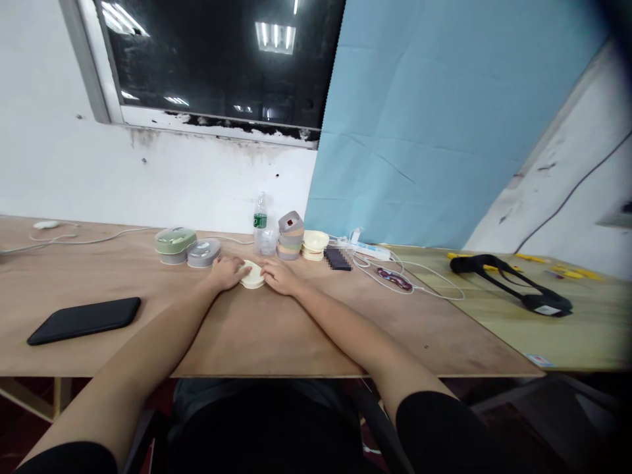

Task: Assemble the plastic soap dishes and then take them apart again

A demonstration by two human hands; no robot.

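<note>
A round, cream-coloured shallow piece, like a bowl or lid (253, 276), lies on the wooden table between my two hands. My left hand (228, 272) grips its left edge, fingers curled over the rim. From the opposite side my right hand (278, 275) closes on the right edge. Just behind my left hand sits a grey lidded box (203, 253), with a green-topped box (176, 243) to its left. Beyond my right hand are a stack of grey and coloured bowls (289, 236) and a stack of cream bowls (315, 243).
A clear bottle (259, 212) and a plastic cup (266, 243) stand near the wall. A black phone-like slab (85, 320) lies at left. On the right are a dark pouch (338, 259), a power strip (371, 251) with white cables, and a black headband-like device (513, 288).
</note>
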